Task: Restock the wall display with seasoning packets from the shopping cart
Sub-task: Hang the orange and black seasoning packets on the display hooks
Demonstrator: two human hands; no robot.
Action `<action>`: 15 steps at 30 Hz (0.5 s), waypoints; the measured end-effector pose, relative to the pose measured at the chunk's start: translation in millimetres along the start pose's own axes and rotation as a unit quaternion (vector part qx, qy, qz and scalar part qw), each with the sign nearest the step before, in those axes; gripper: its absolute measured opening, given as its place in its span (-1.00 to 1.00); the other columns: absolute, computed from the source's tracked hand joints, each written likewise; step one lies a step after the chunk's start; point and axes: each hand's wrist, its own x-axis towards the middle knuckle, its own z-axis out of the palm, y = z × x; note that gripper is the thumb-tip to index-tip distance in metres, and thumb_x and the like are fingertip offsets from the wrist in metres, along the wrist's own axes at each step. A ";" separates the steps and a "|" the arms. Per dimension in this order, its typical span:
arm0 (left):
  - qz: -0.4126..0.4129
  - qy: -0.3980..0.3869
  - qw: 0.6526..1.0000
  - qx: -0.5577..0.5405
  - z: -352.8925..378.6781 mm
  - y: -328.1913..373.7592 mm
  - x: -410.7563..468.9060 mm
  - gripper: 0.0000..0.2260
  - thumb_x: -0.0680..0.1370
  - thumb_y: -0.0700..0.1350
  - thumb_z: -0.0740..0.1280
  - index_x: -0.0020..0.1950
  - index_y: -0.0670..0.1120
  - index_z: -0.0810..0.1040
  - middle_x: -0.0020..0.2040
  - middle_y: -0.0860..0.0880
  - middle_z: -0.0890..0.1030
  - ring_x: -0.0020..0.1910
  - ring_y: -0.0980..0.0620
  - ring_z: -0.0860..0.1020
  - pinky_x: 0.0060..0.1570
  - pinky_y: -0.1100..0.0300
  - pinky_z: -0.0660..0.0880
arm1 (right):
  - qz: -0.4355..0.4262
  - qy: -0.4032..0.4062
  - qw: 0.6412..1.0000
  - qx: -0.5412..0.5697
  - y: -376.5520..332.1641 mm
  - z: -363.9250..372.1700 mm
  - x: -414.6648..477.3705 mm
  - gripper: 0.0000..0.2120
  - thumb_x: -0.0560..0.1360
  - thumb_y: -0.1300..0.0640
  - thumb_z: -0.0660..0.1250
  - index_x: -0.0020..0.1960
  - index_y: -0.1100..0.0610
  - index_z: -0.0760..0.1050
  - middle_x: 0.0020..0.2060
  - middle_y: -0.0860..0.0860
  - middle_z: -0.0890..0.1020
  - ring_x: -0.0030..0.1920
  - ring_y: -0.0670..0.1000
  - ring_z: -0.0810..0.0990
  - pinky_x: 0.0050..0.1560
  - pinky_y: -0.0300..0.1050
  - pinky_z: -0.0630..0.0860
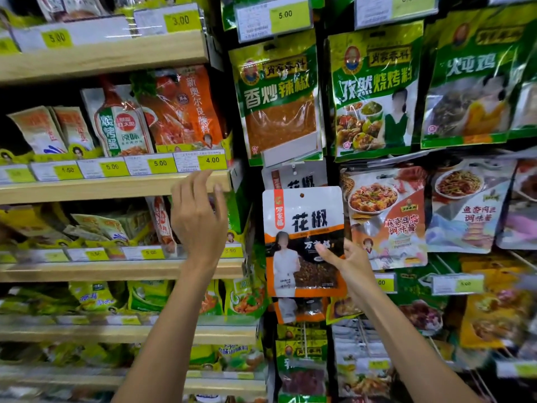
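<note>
My right hand (347, 258) grips a white and orange peppercorn seasoning packet (302, 228) by its right edge, thumb across the front. The packet is upright in front of the wall display, its hang hole near the top. Right behind and above it hangs a matching packet (293, 177) on a peg. My left hand (200, 216) is raised to the left of the packet, fingers spread and holding nothing, in front of the wooden shelf edge (116, 187). The shopping cart is out of view.
Green seasoning packets (279, 94) hang in the row above, and tofu sauce packets (386, 216) hang to the right. More packets fill the pegs below. Wooden shelves on the left carry sauce pouches behind yellow price tags (212, 161).
</note>
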 end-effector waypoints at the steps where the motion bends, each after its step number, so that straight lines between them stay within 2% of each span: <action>1: 0.026 -0.008 0.999 0.030 7.7 -5.2 4.0 -0.77 0.63 -0.15 0.19 0.16 -0.24 0.55 0.07 -0.20 0.60 0.09 -0.18 0.53 0.09 0.07 0.42 | -0.009 0.002 1.000 -0.001 0.0 -0.5 2.9 -0.57 0.35 -0.09 0.49 0.12 0.13 0.59 0.07 -0.02 0.68 0.17 -0.04 0.59 0.13 -0.09 0.51; 4: 0.063 -0.034 0.994 0.078 28.2 -21.1 4.0 -0.75 0.63 -0.14 0.16 0.17 -0.25 0.53 0.13 -0.25 0.55 0.15 -0.25 0.49 0.17 -0.04 0.37 | -0.021 -0.002 1.000 0.000 -5.8 0.9 11.4 -0.73 0.38 -0.03 0.48 0.02 0.07 0.62 -0.07 -0.09 0.71 -0.02 -0.20 0.64 -0.08 -0.30 0.47; 8: 0.088 -0.007 0.993 0.084 45.0 -37.3 2.8 -0.80 0.62 -0.15 0.16 0.12 -0.21 0.50 0.15 -0.24 0.53 0.16 -0.20 0.39 0.21 -0.07 0.31 | -0.039 -0.003 0.999 0.009 -18.9 4.7 24.1 -0.83 0.42 0.03 0.48 -0.02 0.04 0.62 -0.11 -0.17 0.71 -0.08 -0.28 0.64 -0.23 -0.50 0.48; 10: 0.099 0.009 0.992 0.074 50.8 -40.9 5.8 -0.82 0.62 -0.15 0.16 0.10 -0.21 0.48 0.13 -0.24 0.53 0.15 -0.19 0.38 0.20 -0.08 0.32 | -0.045 0.001 0.999 0.007 -24.1 7.2 30.5 -0.83 0.42 0.04 0.48 -0.02 0.05 0.63 -0.12 -0.16 0.71 -0.08 -0.28 0.64 -0.21 -0.50 0.48; 15: 0.104 0.027 0.993 0.052 58.7 -45.6 3.5 -0.84 0.62 -0.18 0.16 0.12 -0.21 0.46 0.11 -0.27 0.52 0.13 -0.22 0.40 0.21 -0.10 0.34 | -0.032 0.017 0.999 0.012 -25.9 11.2 41.8 -0.80 0.41 0.03 0.48 0.01 0.06 0.63 -0.09 -0.12 0.71 -0.10 -0.26 0.64 -0.18 -0.36 0.48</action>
